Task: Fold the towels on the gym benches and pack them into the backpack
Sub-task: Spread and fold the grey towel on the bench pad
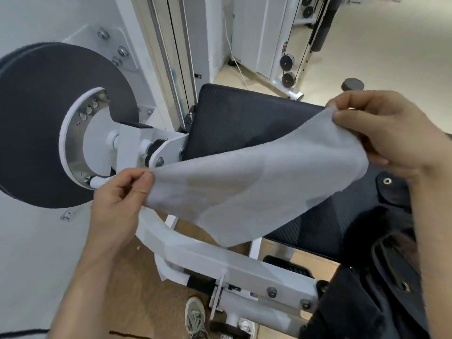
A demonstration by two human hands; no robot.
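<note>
A grey towel (256, 187) is held in the air, stretched between both hands above the near end of a dark padded bench (244, 118). The left hand (119, 199) pinches the towel's left corner between thumb and forefinger, with the remaining fingers curled beneath. The right hand (386, 135) grips the upper right corner, thumb on the near face and fingers behind the cloth. The two hands are well apart, the right one higher and farther off than the left, so the top edge runs on a slant. The lower edge hangs free and dips to a point in front of the white machine frame (220, 263), not touching it as far as can be seen. Whether the towel is a single layer or already doubled cannot be told; faint darker patches show through the fabric. A black backpack (367, 304) sits at the lower right, against the bench's near right side and partly under the right forearm; whether its opening is unzipped cannot be told. To the left, a large dark disc (36, 123) is mounted on the white machine. Black pulleys (287, 62) with cables stand farther back. One grey shoe (195, 316) rests on the wooden floor (137, 277) below the frame.
</note>
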